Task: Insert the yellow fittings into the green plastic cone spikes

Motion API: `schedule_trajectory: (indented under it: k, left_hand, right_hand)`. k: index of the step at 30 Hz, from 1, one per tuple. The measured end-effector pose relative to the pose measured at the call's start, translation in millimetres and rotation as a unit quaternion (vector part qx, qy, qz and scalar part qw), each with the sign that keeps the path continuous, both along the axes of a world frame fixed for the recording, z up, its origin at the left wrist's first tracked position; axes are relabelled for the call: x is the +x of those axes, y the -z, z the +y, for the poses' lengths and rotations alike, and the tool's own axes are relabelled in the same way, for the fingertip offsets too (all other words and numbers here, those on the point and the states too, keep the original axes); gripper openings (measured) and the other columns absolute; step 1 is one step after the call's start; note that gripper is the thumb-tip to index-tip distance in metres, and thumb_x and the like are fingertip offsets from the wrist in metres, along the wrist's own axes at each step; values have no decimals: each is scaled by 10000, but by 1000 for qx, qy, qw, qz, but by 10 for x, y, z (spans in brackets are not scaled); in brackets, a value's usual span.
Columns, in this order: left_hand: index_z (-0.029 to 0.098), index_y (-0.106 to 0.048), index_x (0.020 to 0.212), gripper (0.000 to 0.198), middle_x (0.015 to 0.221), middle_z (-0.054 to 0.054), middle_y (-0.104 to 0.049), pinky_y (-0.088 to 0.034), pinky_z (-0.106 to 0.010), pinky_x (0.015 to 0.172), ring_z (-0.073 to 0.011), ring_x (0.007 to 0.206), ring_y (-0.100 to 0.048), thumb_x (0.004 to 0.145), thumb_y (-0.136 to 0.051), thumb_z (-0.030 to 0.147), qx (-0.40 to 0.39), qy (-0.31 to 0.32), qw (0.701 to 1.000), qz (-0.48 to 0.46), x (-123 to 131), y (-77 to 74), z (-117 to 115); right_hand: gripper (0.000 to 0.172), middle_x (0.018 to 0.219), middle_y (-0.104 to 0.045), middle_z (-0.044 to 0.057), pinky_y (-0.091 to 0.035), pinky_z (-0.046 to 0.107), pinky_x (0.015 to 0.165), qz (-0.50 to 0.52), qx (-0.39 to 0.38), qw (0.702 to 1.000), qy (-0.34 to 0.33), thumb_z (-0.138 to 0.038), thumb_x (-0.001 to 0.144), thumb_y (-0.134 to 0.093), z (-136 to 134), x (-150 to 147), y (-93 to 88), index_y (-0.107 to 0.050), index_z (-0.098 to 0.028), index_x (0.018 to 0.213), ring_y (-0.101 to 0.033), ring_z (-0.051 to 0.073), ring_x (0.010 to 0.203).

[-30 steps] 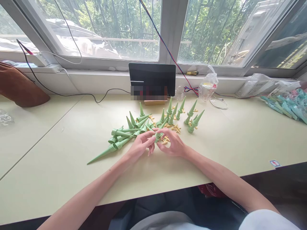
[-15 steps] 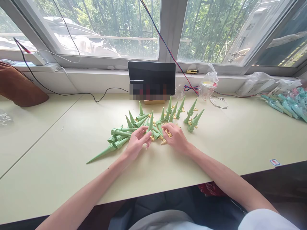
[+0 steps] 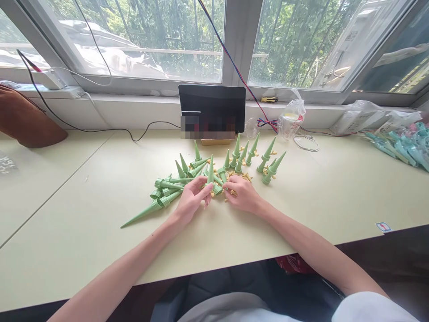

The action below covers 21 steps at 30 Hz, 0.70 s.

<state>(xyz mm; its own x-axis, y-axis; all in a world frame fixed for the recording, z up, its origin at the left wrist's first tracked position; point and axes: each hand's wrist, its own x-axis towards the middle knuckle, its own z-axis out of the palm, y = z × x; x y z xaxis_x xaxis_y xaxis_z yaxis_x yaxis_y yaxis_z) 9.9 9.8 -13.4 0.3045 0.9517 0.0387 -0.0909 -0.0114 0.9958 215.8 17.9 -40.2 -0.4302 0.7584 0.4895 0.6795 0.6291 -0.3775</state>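
Note:
My left hand (image 3: 194,197) is closed around a green plant-watering spike (image 3: 210,172), which stands point up between thumb and fingers. My right hand (image 3: 241,192) is just to its right, fingers curled and tips pressed together by the small yellow valves (image 3: 248,175); what they pinch is hidden. Loose green spikes (image 3: 170,184) lie in a heap beside and behind my left hand, one long spike (image 3: 140,216) pointing to the front left. Several spikes fitted with yellow valves (image 3: 266,154) stand upright behind and right of my right hand.
A dark tablet (image 3: 212,105) leans at the sill behind the spikes. A plastic-wrapped cup (image 3: 291,120), a coiled white cable (image 3: 306,144) and bundled wires (image 3: 267,123) are at the back right. Turquoise items (image 3: 404,145) lie far right, a brown bag (image 3: 28,118) far left.
My right hand has shifted slightly left and nearer my left hand, uncovering more of the yellow valves behind it. My left hand keeps the spike in about the same place.

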Motion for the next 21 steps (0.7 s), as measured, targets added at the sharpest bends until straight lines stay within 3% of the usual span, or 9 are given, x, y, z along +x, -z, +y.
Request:
schedule_trajectory:
  k: [10, 17, 21]
  left_hand:
    - [207, -548, 912, 254, 558, 49, -546, -415, -206, 431, -102, 472, -501, 876, -671, 426, 14, 8, 1000, 13, 3, -11, 1]
    - [209, -551, 923, 263, 559, 45, -555, -408, -201, 425, -106, 473, -513, 870, -674, 435, 6, 7, 1000, 7, -8, 10, 0]
    - [209, -542, 936, 307, 665, 21, -614, -399, -206, 398, -103, 466, -518, 846, -688, 464, -7, 7, 1000, -1, 12, -18, -6]
  right_hand:
    - [113, 762, -548, 29, -377, 263, 640, -33, 11, 999, 3, -173, 869, -616, -29, -16, -39, -695, -180, 950, -506, 158, 731]
    - [43, 747, -574, 26, -395, 276, 669, -55, -5, 998, 25, -203, 861, -625, -48, -28, -83, -657, -176, 853, -532, 165, 745]
    - [49, 744, -579, 25, -389, 276, 652, -66, -8, 997, 32, -217, 853, -626, -50, -29, -82, -647, -177, 835, -531, 163, 729]
